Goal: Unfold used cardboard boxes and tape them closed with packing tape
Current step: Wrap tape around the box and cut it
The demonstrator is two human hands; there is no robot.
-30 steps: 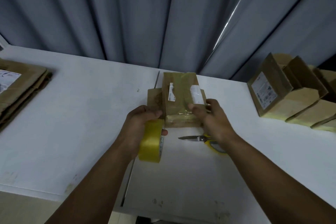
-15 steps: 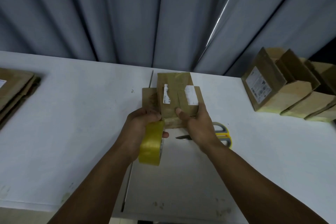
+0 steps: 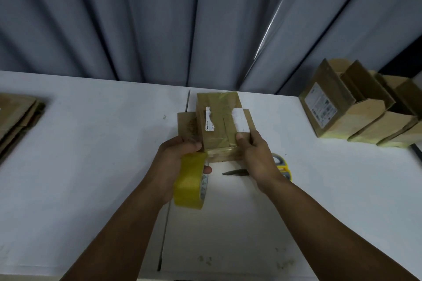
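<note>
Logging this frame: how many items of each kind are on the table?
Tape roll: 1
Scissors: 1
Box being taped: 1
Assembled boxes at right: at least 3; the frame edge cuts the row
Flattened-box stack: 1; sheets cannot be counted
Total: at least 7

- A grey-blue curtain [image 3: 159, 18] is hanging in deep vertical folds beyond the fingers [image 3: 242, 140], filling the upper part of the view.
- A thin bright streak of light [image 3: 267, 34] is glinting along one fold, up and to the right of the fingers.
- A dark opening [image 3: 402, 57] is showing far to their right.
- A white tabletop [image 3: 91, 155] is spreading out on both sides of the fingers.
- A narrow dark seam [image 3: 163, 235] is running across it, left of the fingers.
- Faint scuff marks [image 3: 205, 259] are dotting the near edge, well below them.
</note>
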